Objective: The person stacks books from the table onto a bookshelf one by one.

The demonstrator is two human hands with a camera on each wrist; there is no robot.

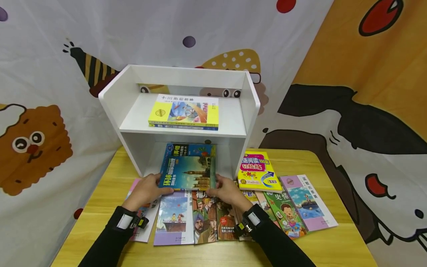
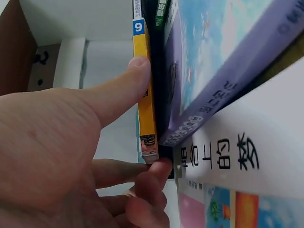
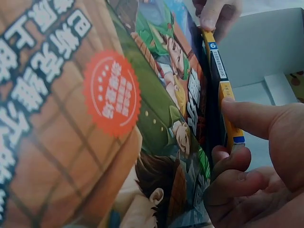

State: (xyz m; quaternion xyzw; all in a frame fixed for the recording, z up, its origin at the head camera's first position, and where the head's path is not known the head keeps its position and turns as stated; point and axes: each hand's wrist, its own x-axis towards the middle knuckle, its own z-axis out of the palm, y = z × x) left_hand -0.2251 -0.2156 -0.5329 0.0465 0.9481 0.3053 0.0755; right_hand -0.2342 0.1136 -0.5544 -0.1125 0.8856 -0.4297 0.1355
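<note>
A blue book with a clock tower on its cover (image 1: pixel 186 172) lies at the mouth of the white shelf's (image 1: pixel 115 100) lower compartment. My left hand (image 1: pixel 146 191) pinches its near left corner, and my right hand (image 1: pixel 229 192) its near right corner. In the left wrist view, the thumb of the left hand (image 2: pixel 52 133) rests on the orange spine (image 2: pixel 146 114), fingers beneath. The right hand (image 3: pixel 280 142) grips the same spine in the right wrist view. Behind it, another dark blue book (image 1: pixel 197 149) shows in the compartment, partly covered.
A yellow-covered book (image 1: pixel 183 111) tops a small stack on the upper shelf. Along the table (image 1: pixel 106 200), several overlapping books lie in front of the shelf, including a purple-edged one (image 1: pixel 173 218) and a green one (image 1: pixel 287 213). A yellow workbook (image 1: pixel 258 170) lies beside the shelf's right wall.
</note>
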